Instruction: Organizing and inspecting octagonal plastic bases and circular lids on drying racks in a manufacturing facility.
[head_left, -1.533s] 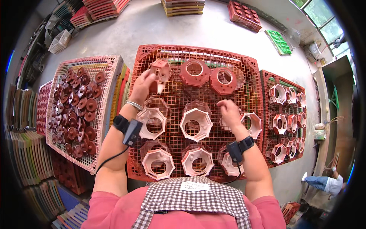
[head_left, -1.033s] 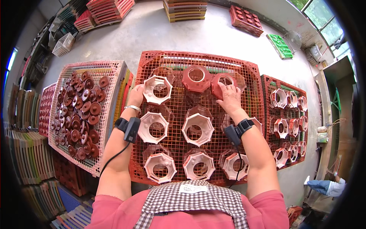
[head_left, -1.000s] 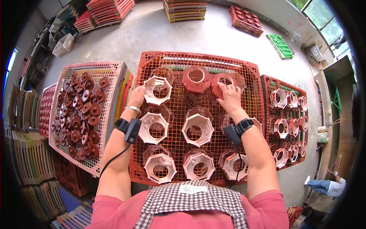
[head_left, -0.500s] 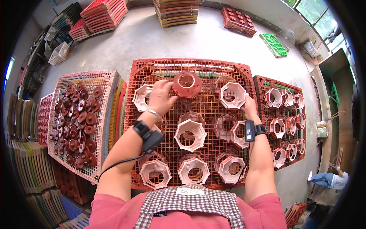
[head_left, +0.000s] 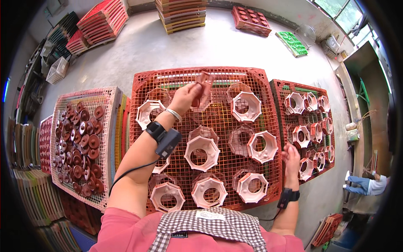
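Lifted off the mesh since the earlier frame is the red octagonal ring (head_left: 205, 84), which lay flat there and is now held up nearly on edge; the right hand (head_left: 290, 161) has been drawn away from the pale-faced ring at 1 to 2 o'clock. Clock directions are taken from the middle of the central rack. By the left hand (head_left: 184, 101), at 11 o'clock, the lifted ring is gripped at its near rim, thumb and fingers closed on it, toward 12 o'clock; it is blurred, so the exact finger placement cannot be told. At 3 to 4 o'clock, past the rack's edge, the right hand is half open, fingers loosely curled, with nothing seen in it.

For good handling, the ring is best gripped by its rim alone, turned with clearance above the mesh, and kept well away from its neighbours. Pale faces are turned up on the rings at 10 o'clock (head_left: 145, 115), 1 to 2 o'clock (head_left: 236, 107), 3 o'clock (head_left: 273, 147) and the centre (head_left: 191, 155); three more are lined up from 7 to 5 o'clock. All are carried by the red mesh rack (head_left: 138, 78). Farther out, dark discs (head_left: 93, 143) are heaped at 9 o'clock, and a smaller rack (head_left: 279, 90) of rings is set at 3 o'clock.
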The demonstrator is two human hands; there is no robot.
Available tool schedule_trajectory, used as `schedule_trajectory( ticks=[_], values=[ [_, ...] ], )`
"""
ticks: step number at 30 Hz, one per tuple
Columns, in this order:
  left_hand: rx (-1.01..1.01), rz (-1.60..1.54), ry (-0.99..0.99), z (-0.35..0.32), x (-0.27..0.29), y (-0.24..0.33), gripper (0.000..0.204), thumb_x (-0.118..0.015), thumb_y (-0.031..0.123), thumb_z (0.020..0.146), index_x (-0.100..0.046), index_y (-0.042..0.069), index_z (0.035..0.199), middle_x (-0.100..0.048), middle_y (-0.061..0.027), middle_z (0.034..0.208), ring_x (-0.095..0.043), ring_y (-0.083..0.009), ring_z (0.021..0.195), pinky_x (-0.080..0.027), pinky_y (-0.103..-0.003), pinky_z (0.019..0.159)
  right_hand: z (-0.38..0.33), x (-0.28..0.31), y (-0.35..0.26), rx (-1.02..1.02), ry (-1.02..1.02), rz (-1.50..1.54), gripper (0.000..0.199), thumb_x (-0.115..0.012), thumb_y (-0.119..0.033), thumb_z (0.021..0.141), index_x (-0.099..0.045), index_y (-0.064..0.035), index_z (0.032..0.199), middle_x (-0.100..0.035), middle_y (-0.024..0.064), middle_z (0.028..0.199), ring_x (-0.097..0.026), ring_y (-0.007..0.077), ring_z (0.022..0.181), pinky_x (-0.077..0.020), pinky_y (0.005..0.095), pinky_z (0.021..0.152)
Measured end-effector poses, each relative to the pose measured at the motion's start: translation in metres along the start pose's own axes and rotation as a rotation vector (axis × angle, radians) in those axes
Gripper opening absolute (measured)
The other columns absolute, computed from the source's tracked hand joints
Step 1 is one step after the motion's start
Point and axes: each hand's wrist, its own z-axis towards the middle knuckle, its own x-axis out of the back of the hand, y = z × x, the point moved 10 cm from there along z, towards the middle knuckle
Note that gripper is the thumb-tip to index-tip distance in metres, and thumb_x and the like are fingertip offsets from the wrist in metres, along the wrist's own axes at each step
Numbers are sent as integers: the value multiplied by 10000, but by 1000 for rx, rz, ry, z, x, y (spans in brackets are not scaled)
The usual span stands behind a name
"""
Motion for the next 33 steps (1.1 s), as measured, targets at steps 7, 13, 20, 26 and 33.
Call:
schedule_trajectory(
  ticks=[7, 13, 20, 26, 33],
  values=[
    [531, -589, 146, -2, -5, -84, 441, -272, 398, 974, -530, 59, 1087, -651, -121, 914, -635, -242, 858, -523, -442, 729, -38, 56, 39, 253, 229, -685, 206, -488, -126, 891, -576, 6, 1023, -595, 90, 897, -570, 198, 805, -464, 314, 747],
    [370, -171, 351, 15, 40, -136, 367, -434, 324, 927, -543, 16, 1093, -638, -105, 912, -622, -224, 818, -504, -383, 743, -51, 33, 47, 379, 269, -829, 238, -452, -133, 875, -535, 6, 1050, -556, 171, 999, -519, 328, 963, -403, 402, 861],
    [249, 602, 248, 19, 43, -89, 336, -585, 283, 813, -616, 18, 1018, -655, -133, 884, -619, -226, 798, -463, -324, 721, -45, 29, 58, 368, 279, -914, 260, -425, -150, 881, -523, -4, 1072, -552, 184, 1015, -512, 351, 969, -396, 420, 859],
    [-4, 1081, 393, -36, 124, 4, 368, -579, 312, 796, -596, 73, 1076, -583, -179, 1055, -514, -325, 1037, -403, -399, 909, -43, 40, 60, 324, 296, -940, 293, -405, -196, 891, -515, -10, 1088, -544, 191, 1036, -503, 360, 978, -392, 422, 861],
    [293, 1155, 311, -97, 185, -50, 286, -610, 325, 755, -652, 115, 944, -654, -124, 841, -619, -306, 817, -478, -400, 739, -38, 33, 60, 344, 290, -993, 293, -390, -179, 893, -507, -3, 1096, -544, 193, 1052, -497, 364, 1002, -385, 429, 874]
  ],
)
